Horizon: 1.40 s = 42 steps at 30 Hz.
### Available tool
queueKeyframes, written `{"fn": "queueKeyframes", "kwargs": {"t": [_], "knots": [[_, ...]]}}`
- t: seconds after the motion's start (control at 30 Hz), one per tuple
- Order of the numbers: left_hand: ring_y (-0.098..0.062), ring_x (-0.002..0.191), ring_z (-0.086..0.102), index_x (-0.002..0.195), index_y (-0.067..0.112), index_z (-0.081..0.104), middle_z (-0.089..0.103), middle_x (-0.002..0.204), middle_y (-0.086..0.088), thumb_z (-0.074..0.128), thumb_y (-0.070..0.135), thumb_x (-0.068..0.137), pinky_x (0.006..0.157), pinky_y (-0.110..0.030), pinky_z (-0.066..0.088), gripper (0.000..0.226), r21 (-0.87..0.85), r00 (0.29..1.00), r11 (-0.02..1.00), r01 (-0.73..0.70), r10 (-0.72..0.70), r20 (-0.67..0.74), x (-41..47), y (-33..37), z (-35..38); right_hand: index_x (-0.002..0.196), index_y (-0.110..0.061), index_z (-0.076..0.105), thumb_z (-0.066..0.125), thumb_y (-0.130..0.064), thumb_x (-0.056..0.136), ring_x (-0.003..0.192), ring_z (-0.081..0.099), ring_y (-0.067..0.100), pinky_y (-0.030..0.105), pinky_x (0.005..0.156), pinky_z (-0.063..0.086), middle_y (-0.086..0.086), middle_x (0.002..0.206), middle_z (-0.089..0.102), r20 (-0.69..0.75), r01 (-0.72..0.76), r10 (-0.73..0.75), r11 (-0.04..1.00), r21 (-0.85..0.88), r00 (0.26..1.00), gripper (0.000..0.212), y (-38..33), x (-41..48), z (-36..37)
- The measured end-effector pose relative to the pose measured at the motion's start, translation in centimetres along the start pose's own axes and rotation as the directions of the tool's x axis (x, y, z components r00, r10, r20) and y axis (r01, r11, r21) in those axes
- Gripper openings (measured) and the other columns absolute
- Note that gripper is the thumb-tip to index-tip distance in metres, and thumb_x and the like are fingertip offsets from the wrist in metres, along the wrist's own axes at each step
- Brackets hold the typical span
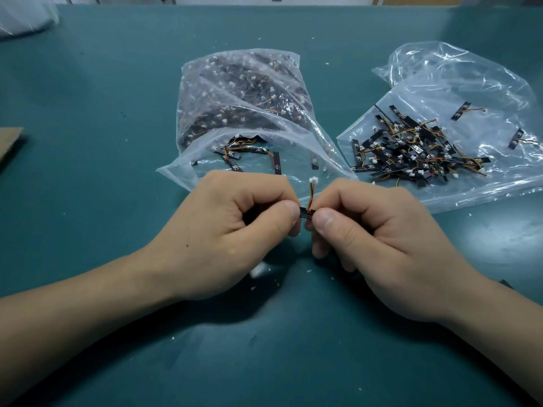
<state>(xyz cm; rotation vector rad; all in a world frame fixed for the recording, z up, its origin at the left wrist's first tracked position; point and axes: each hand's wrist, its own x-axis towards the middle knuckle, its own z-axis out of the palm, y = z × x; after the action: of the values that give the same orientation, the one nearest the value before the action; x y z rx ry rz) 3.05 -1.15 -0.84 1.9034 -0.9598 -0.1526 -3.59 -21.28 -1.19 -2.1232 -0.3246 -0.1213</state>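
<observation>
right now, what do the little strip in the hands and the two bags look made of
Strip: probably rigid circuit board, matte black, with thin coloured insulated wires and a white plastic-looking connector. Full bag and flat bag: thin clear plastic film, glossy, crinkled, parts showing through.

Electronics assembly workshop. Teal mat tabletop [117,83] strewn with white plastic crumbs [260,270]; clear bags [244,92] hold bulk black circuit strips [411,148] with coloured leads and white connectors.
</observation>
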Motion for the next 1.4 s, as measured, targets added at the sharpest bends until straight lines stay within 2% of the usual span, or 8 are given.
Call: {"fn": "queueKeyframes", "kwargs": {"t": [0.1,0.17,0.27,0.4,0.53,0.67,1.0,1.4], "knots": [[-0.016,0.057,0.049,0.069,0.025,0.061,0.054,0.059,-0.004,0.051,0.031,0.092,0.055,-0.029,0.040,0.026,0.019,1.000,1.000,0.013,-0.014,0.010,0.03,-0.05,0.09,0.083,-0.022,0.065,0.057,-0.027,0.100,0.055,0.059,0.013,0.019,0.055,0.042,-0.007,0.068,0.069,-0.017,0.018,-0.018,1.000,0.005,1.000,0.019,0.16,-0.04,-0.11],[-0.014,0.056,0.047,0.067,0.029,0.059,0.052,0.058,-0.004,0.051,0.031,0.092,0.054,-0.027,0.038,0.026,-0.023,1.000,0.999,0.027,-0.027,0.007,0.05,-0.06,0.09,0.096,-0.024,0.066,0.060,-0.035,0.096,0.053,0.057,0.017,0.023,0.053,0.044,-0.005,0.074,0.069,-0.043,0.044,-0.042,0.998,0.051,0.998,0.012,0.05,-0.27,0.05],[-0.009,0.054,0.047,0.065,0.029,0.061,0.053,0.056,0.002,0.049,0.034,0.091,0.054,-0.024,0.038,0.028,-0.152,0.997,0.985,0.077,-0.078,-0.006,0.20,-0.14,-0.01,0.113,-0.033,0.060,0.076,-0.031,0.089,0.050,0.055,0.021,0.021,0.052,0.043,-0.009,0.088,0.069,-0.128,0.078,-0.069,0.995,0.070,0.989,0.030,0.05,-0.55,0.34],[-0.007,0.056,0.050,0.069,0.021,0.065,0.055,0.057,0.003,0.044,0.042,0.096,0.057,-0.023,0.038,0.041,-0.155,0.996,0.984,0.085,-0.080,0.035,0.29,-0.24,-0.07,0.099,-0.027,0.071,0.073,-0.018,0.092,0.051,0.054,0.013,0.012,0.054,0.038,-0.024,0.071,0.061,-0.198,0.099,-0.118,0.990,-0.102,0.973,0.011,0.23,-0.17,0.26],[-0.016,0.055,0.047,0.077,0.028,0.064,0.052,0.060,0.001,0.048,0.043,0.097,0.055,-0.032,0.038,0.029,-0.179,0.999,0.983,0.048,-0.049,0.003,0.24,-0.27,0.06,0.093,-0.025,0.071,0.072,-0.023,0.092,0.050,0.057,0.018,0.026,0.049,0.044,-0.009,0.070,0.067,-0.228,0.076,-0.087,0.996,-0.056,0.970,0.002,0.16,-0.43,0.20],[-0.016,0.054,0.047,0.098,0.020,0.062,0.056,0.067,0.000,0.068,0.028,0.091,0.053,-0.023,0.038,0.011,-0.202,0.997,0.979,0.013,-0.028,-0.069,0.09,-0.53,0.15,0.089,-0.027,0.069,0.069,-0.031,0.092,0.050,0.058,0.021,0.039,0.050,0.046,0.002,0.072,0.069,-0.247,0.048,-0.045,0.999,0.002,0.968,0.005,0.09,-0.53,-0.01],[-0.019,0.053,0.048,0.089,0.022,0.063,0.056,0.065,-0.001,0.066,0.016,0.091,0.052,-0.022,0.039,0.008,-0.104,0.995,0.995,0.002,-0.013,-0.101,0.19,-0.37,0.35,0.088,-0.026,0.067,0.071,-0.031,0.089,0.047,0.056,0.024,0.043,0.047,0.044,0.006,0.069,0.067,-0.233,0.038,-0.030,0.999,0.028,0.972,0.007,0.36,-0.54,-0.04],[-0.009,0.052,0.046,0.086,0.020,0.064,0.056,0.062,0.002,0.069,0.017,0.089,0.051,-0.017,0.038,0.007,-0.167,0.996,0.986,0.031,-0.045,-0.083,0.05,-0.37,0.29,0.088,-0.024,0.066,0.073,-0.020,0.089,0.046,0.055,0.024,0.043,0.046,0.044,-0.001,0.075,0.069,-0.218,0.061,-0.053,0.998,0.030,0.974,0.008,0.21,-0.46,-0.02]]}}
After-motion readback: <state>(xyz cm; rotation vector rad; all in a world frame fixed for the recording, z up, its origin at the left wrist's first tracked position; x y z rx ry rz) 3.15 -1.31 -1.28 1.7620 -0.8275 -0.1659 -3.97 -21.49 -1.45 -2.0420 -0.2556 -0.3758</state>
